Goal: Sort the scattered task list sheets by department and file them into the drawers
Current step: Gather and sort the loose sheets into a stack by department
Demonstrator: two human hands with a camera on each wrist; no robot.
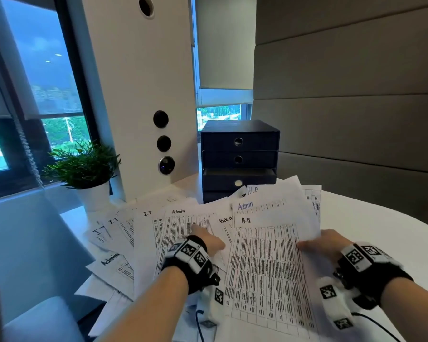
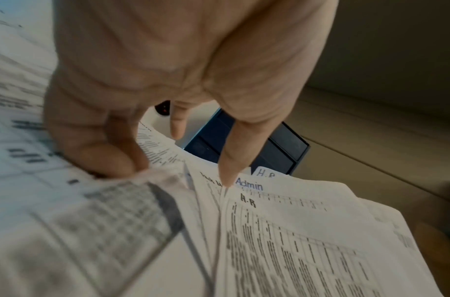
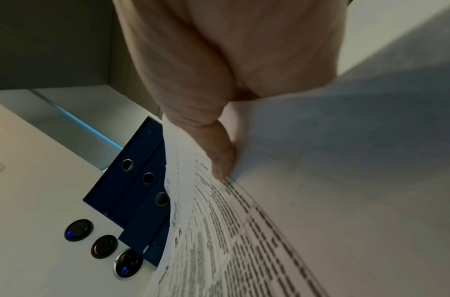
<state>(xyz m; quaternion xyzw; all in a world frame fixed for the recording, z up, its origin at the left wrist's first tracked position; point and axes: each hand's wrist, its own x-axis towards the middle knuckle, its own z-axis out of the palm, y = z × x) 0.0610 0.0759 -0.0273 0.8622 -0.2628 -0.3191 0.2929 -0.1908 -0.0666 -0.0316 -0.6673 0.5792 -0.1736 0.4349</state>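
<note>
Printed task list sheets marked I.T [image 1: 119, 225], Admin [image 1: 181, 218] and H.R lie spread over the white table [image 1: 381, 228]. My right hand [image 1: 315, 243] pinches a lifted stack [image 1: 267, 267] at its right edge, thumb [image 3: 222, 158] on top. An H.R sheet tops that stack, with an Admin sheet [image 1: 257, 206] just behind it. My left hand [image 1: 204, 239] rests on the Admin sheet, and its thumb [image 2: 231, 160] touches the stack's left edge. The dark blue drawer unit [image 1: 239, 149] stands behind the papers, its third drawer [image 1: 237, 181] slightly pulled out.
A potted plant [image 1: 84, 166] stands at the table's back left, next to a white column with round black buttons [image 1: 164, 143]. A grey padded wall runs along the right. A grey chair seat [image 1: 42, 319] is at the lower left. Cables trail near my wrists.
</note>
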